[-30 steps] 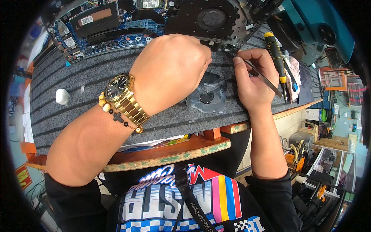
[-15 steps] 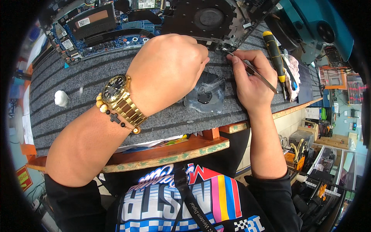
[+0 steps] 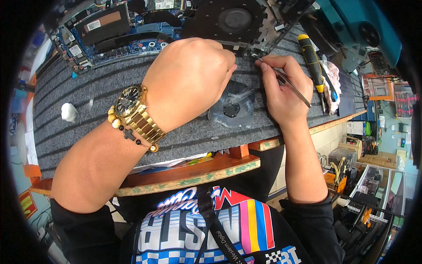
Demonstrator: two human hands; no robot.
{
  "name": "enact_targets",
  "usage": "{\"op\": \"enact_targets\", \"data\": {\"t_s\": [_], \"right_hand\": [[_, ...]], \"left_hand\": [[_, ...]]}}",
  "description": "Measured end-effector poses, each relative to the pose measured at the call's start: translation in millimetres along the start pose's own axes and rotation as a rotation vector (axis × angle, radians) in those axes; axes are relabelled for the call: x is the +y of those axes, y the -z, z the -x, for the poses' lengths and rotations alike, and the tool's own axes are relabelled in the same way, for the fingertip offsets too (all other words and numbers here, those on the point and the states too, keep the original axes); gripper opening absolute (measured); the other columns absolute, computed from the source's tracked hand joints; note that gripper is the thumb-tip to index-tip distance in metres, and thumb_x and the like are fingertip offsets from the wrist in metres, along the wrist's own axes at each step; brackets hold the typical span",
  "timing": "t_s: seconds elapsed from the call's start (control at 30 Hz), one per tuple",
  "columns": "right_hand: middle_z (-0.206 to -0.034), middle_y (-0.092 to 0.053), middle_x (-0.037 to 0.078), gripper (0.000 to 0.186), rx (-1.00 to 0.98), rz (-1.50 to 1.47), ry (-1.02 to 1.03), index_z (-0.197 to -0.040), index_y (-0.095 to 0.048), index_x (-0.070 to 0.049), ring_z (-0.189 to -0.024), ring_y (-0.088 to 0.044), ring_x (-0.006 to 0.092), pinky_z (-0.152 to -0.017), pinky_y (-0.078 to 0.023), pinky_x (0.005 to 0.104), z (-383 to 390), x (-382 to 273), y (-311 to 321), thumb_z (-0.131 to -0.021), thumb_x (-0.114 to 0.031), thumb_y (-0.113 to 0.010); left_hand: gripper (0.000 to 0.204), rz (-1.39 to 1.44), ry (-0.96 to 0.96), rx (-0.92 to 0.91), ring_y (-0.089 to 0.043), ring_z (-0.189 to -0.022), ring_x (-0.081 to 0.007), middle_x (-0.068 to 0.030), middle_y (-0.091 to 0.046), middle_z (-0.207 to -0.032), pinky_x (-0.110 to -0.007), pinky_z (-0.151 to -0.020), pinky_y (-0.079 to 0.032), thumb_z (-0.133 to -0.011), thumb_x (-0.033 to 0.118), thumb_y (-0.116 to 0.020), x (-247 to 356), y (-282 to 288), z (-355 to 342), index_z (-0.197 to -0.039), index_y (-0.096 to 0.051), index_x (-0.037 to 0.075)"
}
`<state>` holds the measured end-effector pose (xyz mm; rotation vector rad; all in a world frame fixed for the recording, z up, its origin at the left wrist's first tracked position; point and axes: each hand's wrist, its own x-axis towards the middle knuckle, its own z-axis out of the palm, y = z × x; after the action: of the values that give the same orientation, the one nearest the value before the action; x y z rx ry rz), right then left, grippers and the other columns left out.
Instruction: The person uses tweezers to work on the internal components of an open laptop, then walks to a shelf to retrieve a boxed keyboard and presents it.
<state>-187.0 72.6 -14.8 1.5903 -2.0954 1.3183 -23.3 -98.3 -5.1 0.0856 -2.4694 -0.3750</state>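
An opened laptop point(image 3: 151, 33) lies at the far side of the mat, its blue circuit board and black fan housing point(image 3: 231, 24) exposed. My left hand point(image 3: 191, 72) is closed at the laptop's near edge; its fingertips are hidden, so what they hold cannot be made out. In my right hand point(image 3: 288, 90) are slim metal tweezers point(image 3: 299, 94), pinched between thumb and fingers. Their tip points at the laptop's near right corner, beside the fan housing. Between my hands and nearer to me lies a clear plastic bag point(image 3: 233, 105) with a small dark part in it.
A yellow-and-black screwdriver point(image 3: 311, 64) lies right of my right hand, beside a crumpled pale cloth point(image 3: 332, 86). A teal machine point(image 3: 365, 33) stands at the far right. A white wad point(image 3: 68, 112) sits at left on the striped grey mat point(image 3: 88, 145).
My right hand has shifted slightly left, and the tweezers have tilted a little. The laptop sits slightly higher in the picture. My left hand has barely moved.
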Motion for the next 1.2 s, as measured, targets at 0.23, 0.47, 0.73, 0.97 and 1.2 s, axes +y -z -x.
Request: {"op": "enact_targets", "data": {"t_s": [0.23, 0.47, 0.73, 0.97, 1.2], "right_hand": [[-0.091, -0.08, 0.016, 0.005, -0.002, 0.022, -0.003, -0.099, -0.073, 0.003, -0.082, -0.08, 0.0244, -0.076, -0.061, 0.032, -1.3, 0.8, -0.1, -0.094, 0.002, -0.075], [-0.091, -0.08, 0.015, 0.005, 0.013, 0.026, 0.006, -0.098, -0.073, 0.002, -0.082, -0.081, 0.0255, -0.075, -0.061, 0.0335, 0.4, 1.4, -0.9, -0.093, 0.002, -0.075], [-0.088, -0.077, 0.016, 0.008, 0.008, 0.004, 0.001, -0.097, -0.073, 0.002, -0.078, -0.078, 0.0284, -0.073, -0.06, 0.0356, 1.5, 5.4, -1.4, -0.09, 0.003, -0.076], [-0.101, -0.08, 0.017, 0.009, -0.09, 0.135, 0.092, -0.1, -0.071, 0.006, -0.092, -0.08, 0.022, -0.085, -0.062, 0.0317, 1.2, 0.9, 4.2, -0.091, 0.008, -0.073], [-0.088, -0.076, 0.014, 0.013, 0.03, 0.05, 0.069, -0.095, -0.072, 0.001, -0.079, -0.077, 0.0281, -0.073, -0.06, 0.0353, 2.3, 1.4, -1.4, -0.084, 0.005, -0.077]], "left_hand": [[0.012, 0.01, 0.004, -0.005, -0.072, -0.078, -0.0357, -0.0126, -0.073, -0.083, -0.045, -0.071, -0.059, -0.093, 0.015, -0.079, -0.7, -0.3, 0.9, -0.089, -0.079, 0.004], [0.012, 0.002, 0.001, 0.002, -0.073, -0.08, -0.0354, -0.0122, -0.074, -0.084, -0.044, -0.072, -0.06, -0.094, 0.015, -0.079, -0.1, -1.1, 1.3, -0.089, -0.079, 0.004], [0.011, 0.006, -0.004, -0.004, -0.072, -0.08, -0.0352, -0.0123, -0.074, -0.084, -0.044, -0.072, -0.059, -0.093, 0.014, -0.079, -0.9, -1.0, 0.4, -0.09, -0.08, 0.004], [0.009, -0.01, -0.012, -0.001, -0.073, -0.08, -0.0351, -0.0126, -0.075, -0.085, -0.043, -0.072, -0.06, -0.092, 0.012, -0.08, -1.3, -0.3, 0.6, -0.091, -0.081, 0.003], [0.008, 0.005, -0.003, -0.009, -0.073, -0.079, -0.0351, -0.0127, -0.075, -0.085, -0.042, -0.071, -0.06, -0.092, 0.011, -0.08, -0.4, 0.4, -0.3, -0.091, -0.081, 0.003]]}}
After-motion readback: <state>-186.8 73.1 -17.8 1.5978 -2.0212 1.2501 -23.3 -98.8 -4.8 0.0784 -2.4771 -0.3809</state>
